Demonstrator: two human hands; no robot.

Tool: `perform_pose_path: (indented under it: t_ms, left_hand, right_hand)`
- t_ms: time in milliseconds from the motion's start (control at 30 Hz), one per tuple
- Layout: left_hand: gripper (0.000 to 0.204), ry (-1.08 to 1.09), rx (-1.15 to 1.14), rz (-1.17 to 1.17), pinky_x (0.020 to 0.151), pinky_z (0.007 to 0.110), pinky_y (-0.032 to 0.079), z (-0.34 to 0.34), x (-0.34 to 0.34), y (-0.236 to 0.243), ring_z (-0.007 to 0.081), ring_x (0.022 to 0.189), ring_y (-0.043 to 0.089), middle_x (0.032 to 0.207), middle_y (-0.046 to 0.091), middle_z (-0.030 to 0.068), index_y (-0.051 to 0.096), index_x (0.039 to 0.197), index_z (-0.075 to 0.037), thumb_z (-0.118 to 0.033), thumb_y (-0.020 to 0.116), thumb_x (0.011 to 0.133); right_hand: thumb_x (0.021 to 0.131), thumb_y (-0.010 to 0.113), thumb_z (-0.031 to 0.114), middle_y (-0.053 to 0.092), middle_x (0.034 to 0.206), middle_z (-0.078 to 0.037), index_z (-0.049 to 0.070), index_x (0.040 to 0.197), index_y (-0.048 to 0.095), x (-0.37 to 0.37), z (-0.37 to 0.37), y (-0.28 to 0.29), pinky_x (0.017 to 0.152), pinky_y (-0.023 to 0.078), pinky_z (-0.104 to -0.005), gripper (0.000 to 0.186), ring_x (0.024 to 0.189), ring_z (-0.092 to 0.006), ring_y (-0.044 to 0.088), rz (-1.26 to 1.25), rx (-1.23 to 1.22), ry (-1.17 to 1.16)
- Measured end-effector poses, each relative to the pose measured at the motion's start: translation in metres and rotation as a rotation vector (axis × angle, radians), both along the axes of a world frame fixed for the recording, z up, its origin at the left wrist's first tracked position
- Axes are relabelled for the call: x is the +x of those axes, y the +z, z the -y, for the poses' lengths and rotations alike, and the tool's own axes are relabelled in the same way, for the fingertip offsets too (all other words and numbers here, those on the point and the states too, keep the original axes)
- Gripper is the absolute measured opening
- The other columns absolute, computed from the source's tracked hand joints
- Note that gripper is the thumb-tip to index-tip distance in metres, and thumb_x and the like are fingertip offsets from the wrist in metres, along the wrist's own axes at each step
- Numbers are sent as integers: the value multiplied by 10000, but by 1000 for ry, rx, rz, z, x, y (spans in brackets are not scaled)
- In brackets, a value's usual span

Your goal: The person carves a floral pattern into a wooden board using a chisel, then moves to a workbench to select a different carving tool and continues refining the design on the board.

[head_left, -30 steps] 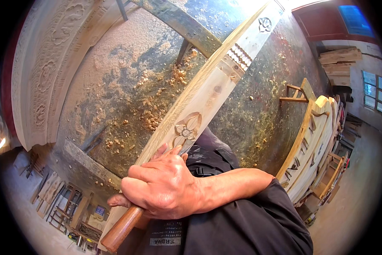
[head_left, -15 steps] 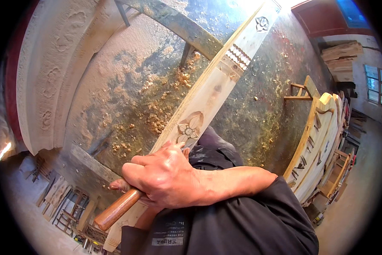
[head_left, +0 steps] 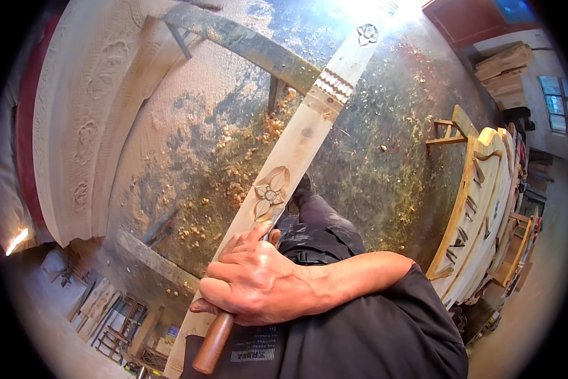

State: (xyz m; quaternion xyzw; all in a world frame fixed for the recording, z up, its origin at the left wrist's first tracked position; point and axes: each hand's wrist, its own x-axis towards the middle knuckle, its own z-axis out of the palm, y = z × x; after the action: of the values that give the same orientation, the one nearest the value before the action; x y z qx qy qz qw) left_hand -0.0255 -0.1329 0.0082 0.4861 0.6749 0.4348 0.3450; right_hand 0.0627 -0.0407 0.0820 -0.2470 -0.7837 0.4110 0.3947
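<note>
Tool (head_left: 213,344) partly hidden in right hand (head_left: 252,281); plank (head_left: 306,131) cut off below

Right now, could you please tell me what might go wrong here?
The wooden-handled tool in the right hand might slip and scar the carved flower just ahead; its tip is hard to make out. Fingertips close to that carving could get nicked. The loose shavings on the floor might slide underfoot.

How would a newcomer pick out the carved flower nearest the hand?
Find the long pale board running diagonally up the middle. Just beyond the right hand lies the carved flower. Unlike the compact flower near the far end, it stretches out lengthwise along the board.
</note>
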Motion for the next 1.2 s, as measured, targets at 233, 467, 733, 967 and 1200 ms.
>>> perform_pose_path:
  t_ms: [233,467,733,967,1200]
  left_hand:
    - [465,-417,441,-498,723,305,580,-32,-14,39,246,841,728,1008,713,127,668,1201,66,-350,679,994]
    - [338,-498,618,-655,598,261,505,-46,-1,15,126,714,696,901,715,21,744,1152,8,-206,824,903]
    - [383,-557,559,-665,633,272,519,-47,9,0,113,746,681,958,701,27,742,1236,-16,-107,766,864]
    - [428,-603,474,-636,663,310,563,-48,10,-1,169,784,713,974,715,58,727,1273,-13,-55,745,847]
    - [426,-594,467,-636,674,311,571,-50,11,0,170,799,722,983,726,67,728,1265,-13,-53,747,841]
  right_hand:
    - [928,793,169,665,928,-111,31,906,614,54,-3,27,651,571,-404,227,751,-291,708,-9,-94,6]
    - [952,736,429,770,911,-206,-50,1066,767,138,22,3,646,598,-365,493,739,-309,770,153,-124,-272]
    - [985,602,153,789,936,-203,-109,1180,747,152,70,-46,780,619,-347,358,818,-249,776,-12,-525,-441]
    - [1062,578,180,774,972,-209,-115,1220,730,154,73,-55,867,596,-381,367,885,-252,745,-169,-826,-495]
    - [1079,577,235,771,985,-220,-111,1212,730,155,73,-62,862,599,-393,402,879,-265,751,-226,-859,-493]
